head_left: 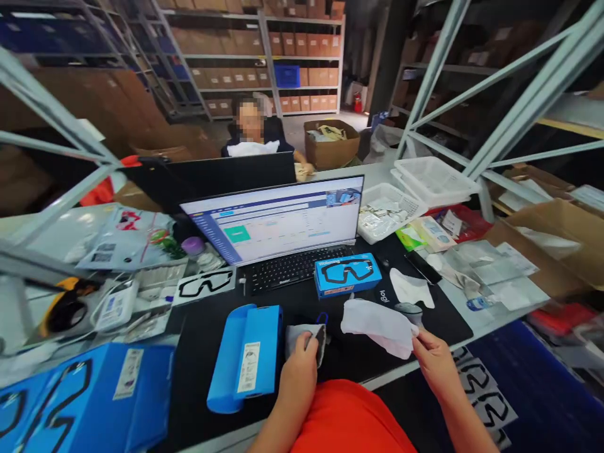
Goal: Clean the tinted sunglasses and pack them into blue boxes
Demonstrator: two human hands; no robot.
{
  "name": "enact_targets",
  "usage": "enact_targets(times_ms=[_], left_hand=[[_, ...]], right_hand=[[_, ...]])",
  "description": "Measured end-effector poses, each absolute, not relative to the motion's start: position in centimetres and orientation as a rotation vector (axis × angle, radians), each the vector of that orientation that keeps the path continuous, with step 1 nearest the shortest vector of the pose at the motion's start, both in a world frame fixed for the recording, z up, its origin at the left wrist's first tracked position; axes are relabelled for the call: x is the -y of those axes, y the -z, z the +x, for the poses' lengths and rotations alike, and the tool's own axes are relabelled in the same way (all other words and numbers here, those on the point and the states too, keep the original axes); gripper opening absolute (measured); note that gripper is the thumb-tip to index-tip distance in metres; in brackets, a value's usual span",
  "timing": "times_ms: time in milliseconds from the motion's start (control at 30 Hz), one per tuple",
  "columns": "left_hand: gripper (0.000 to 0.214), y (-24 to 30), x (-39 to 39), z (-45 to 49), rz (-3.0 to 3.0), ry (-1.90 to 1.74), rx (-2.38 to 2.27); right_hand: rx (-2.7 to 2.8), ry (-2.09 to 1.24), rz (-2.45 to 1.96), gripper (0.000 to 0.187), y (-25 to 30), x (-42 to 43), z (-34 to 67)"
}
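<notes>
My left hand (298, 371) is closed on a small grey pouch (302, 336) that lies on the black desk mat (198, 358), beside an opened blue box (248, 355). My right hand (436, 365) pinches the edge of a thin white bag or cloth (377, 324), held just above the mat. A blue box printed with goggles (348, 275) lies in front of the black keyboard (292, 267). Another white cloth (410, 288) rests to its right.
A monitor (278, 220) stands behind the keyboard. White trays (425, 179) and packets sit at the right. Stacked blue goggle boxes (70, 396) fill the near left. Another person sits behind a second dark screen (212, 176). Grey shelf struts cross both sides.
</notes>
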State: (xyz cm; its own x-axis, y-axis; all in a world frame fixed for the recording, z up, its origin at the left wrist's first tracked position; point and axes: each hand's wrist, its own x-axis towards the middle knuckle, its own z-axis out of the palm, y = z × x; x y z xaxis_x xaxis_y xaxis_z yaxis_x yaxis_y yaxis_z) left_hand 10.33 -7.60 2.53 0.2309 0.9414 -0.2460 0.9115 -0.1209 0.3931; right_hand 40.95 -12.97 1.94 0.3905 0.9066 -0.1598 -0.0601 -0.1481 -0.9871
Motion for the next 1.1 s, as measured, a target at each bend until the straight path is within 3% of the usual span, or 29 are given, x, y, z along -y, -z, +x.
enact_targets(times_ms=[200, 533, 933, 1100], left_hand=[[0.043, -2.4, 9.1, 9.6, 1.956, -0.143, -1.753], [0.062, -1.0, 9.0, 8.5, 1.656, -0.544, -1.677], [0.056, -0.6, 7.6, 6.9, 1.267, -0.841, -1.464], [0.060, -1.1, 8.0, 6.3, 1.143, -0.848, -1.379]], right_hand=[[0.807, -1.301, -1.400, 0.050, -1.2, 12.1, 36.5], [0.955, -1.330, -1.389, 0.042, -2.6, 12.0, 33.7], [0.186, -1.664, -1.226, 0.039, -2.7, 10.8, 30.8], [-0.070, -1.615, -1.281, 0.018, -3.4, 10.0, 29.8]])
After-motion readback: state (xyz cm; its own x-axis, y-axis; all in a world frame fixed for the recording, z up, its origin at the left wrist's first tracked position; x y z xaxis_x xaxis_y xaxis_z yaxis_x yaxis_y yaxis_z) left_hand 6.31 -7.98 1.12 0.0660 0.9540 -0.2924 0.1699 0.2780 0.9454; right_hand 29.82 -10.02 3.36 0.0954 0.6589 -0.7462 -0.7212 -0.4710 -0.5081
